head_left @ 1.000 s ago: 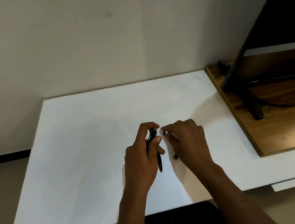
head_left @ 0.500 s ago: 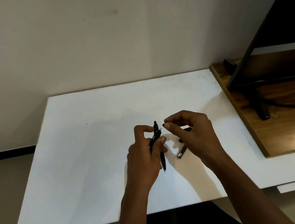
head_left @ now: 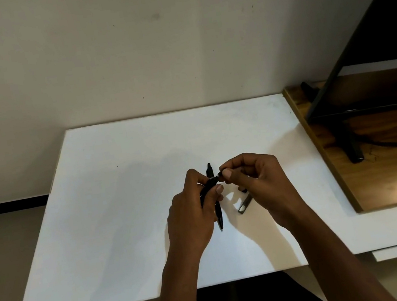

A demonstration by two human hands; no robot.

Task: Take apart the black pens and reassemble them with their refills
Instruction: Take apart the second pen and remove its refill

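Note:
My left hand (head_left: pixel 192 214) grips black pens (head_left: pixel 218 212) above the middle of the white board (head_left: pixel 124 215); one pen end sticks up past my fingers and one points down toward me. My right hand (head_left: pixel 258 182) pinches a small black pen part (head_left: pixel 220 173) between thumb and forefinger, right at the top end of a pen held in my left hand. A short dark pen piece (head_left: pixel 244 205) lies on the board under my right hand, partly hidden by it.
The white board lies on a white table against a pale wall. To the right sits a wooden board (head_left: pixel 392 170) carrying a black metal stand (head_left: pixel 351 145) and a dark cable. The board's front edge is near my forearms.
Both hands have lifted slightly off the board. My right hand has closed in on the top of the pen in my left hand, uncovering more of the loose piece on the board.

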